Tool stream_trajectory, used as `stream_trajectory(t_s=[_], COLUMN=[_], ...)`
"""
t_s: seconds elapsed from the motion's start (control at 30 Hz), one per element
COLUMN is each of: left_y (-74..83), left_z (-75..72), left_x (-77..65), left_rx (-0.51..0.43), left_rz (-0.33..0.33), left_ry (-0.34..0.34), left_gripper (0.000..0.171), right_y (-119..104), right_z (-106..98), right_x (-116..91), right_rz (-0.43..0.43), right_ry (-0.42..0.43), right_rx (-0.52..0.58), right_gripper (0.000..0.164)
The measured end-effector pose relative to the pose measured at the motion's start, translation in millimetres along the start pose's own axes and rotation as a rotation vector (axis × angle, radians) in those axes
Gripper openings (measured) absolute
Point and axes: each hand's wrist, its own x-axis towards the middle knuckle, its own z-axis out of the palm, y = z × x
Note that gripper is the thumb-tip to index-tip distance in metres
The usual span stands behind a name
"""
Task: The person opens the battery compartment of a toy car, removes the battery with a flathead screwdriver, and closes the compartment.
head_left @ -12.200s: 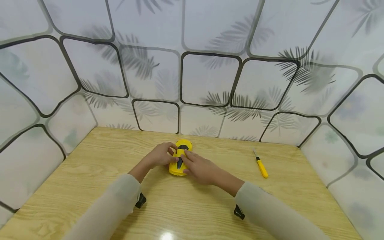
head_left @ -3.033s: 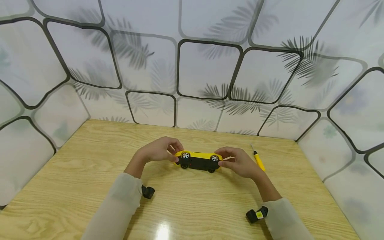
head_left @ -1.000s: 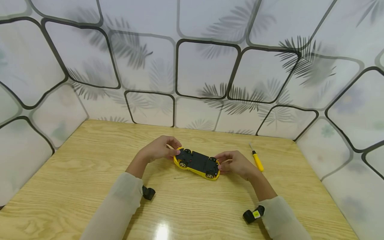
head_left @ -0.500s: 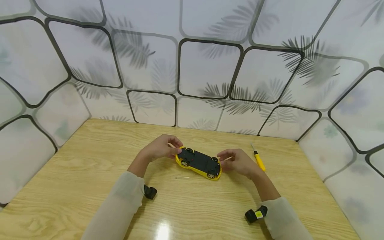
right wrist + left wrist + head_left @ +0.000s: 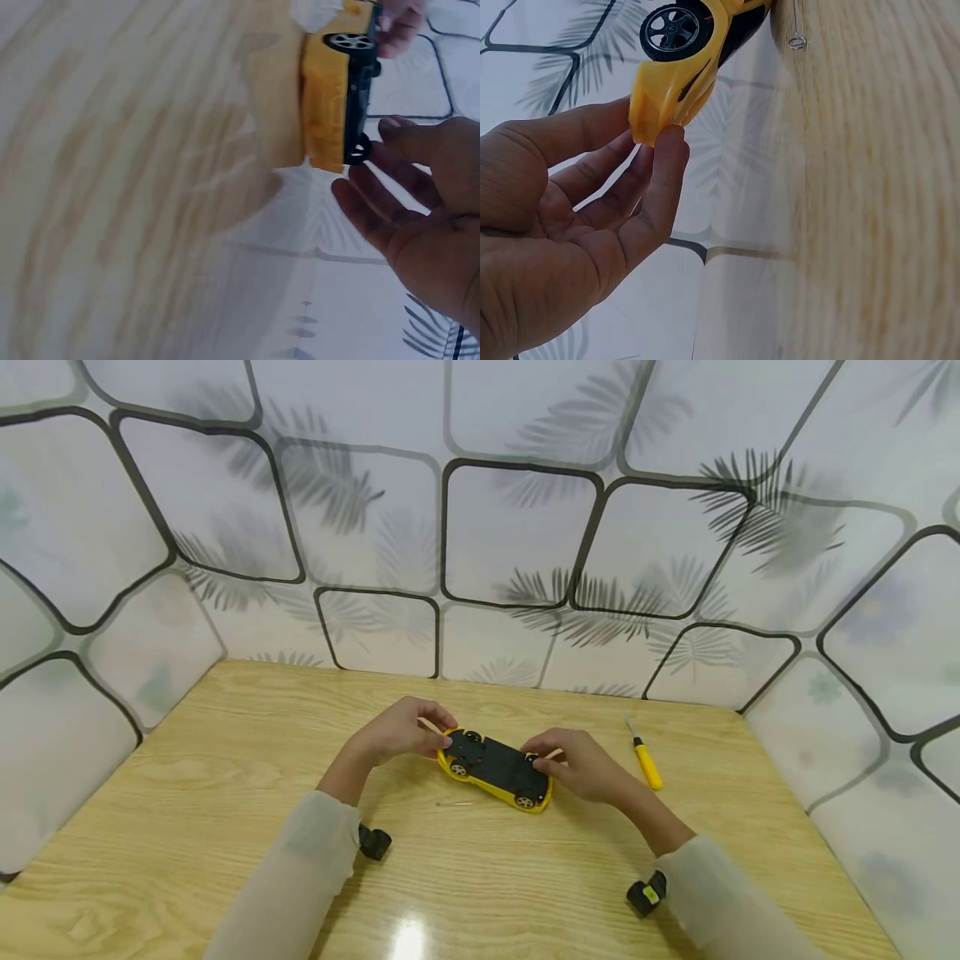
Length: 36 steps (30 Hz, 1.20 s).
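A yellow toy car (image 5: 495,767) with a black underside lies tilted on its side, its wheels (image 5: 460,767) facing me. My left hand (image 5: 405,728) pinches its left end between thumb and fingers, as the left wrist view shows at the yellow bumper (image 5: 656,101). At the car's other end is my right hand (image 5: 581,766), its thumb and fingers spread about the upper right wheel (image 5: 358,150). The fingers come close to that wheel, while the thumb looks apart from it. Whether a fingertip touches it is hard to see.
A thin metal pin (image 5: 455,804) lies in front of the car; its end is a small loop (image 5: 797,42). To the right rests a screwdriver (image 5: 647,763) with a yellow handle. Patterned cloth walls (image 5: 517,535) border the wooden table (image 5: 285,727).
The car stood upright at first, then got turned to show its underside. My right hand gripped its right end, let go, and has now moved left over the upper right wheel.
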Motion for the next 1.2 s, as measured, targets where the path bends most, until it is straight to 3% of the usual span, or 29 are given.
stream_trajectory(t_s=[0.2,0.53,1.0,1.2], left_y=[-2.4,-2.7,3.4,9.2], left_z=[0.3,0.3,5.2,6.1], left_x=[1.8,4.6,23.0,35.0], left_rx=[0.004,0.027,0.177,0.267], left_rz=[-0.007,-0.016,0.007,0.05], left_ry=[0.007,0.031,0.044,0.026], left_gripper=[0.026,0.024,0.021,0.02], right_y=[1,-10,-26,-37], right_z=[6,13,25,34], right_x=[4,1,-10,-13], right_rz=[-0.158,-0.222,-0.132,-0.103], right_ry=[-0.016,-0.046,-0.05,-0.02], right_rx=[-0.09,-0.248,-0.299,-0.336], right_gripper=[0.029,0.028,0.032,0.033])
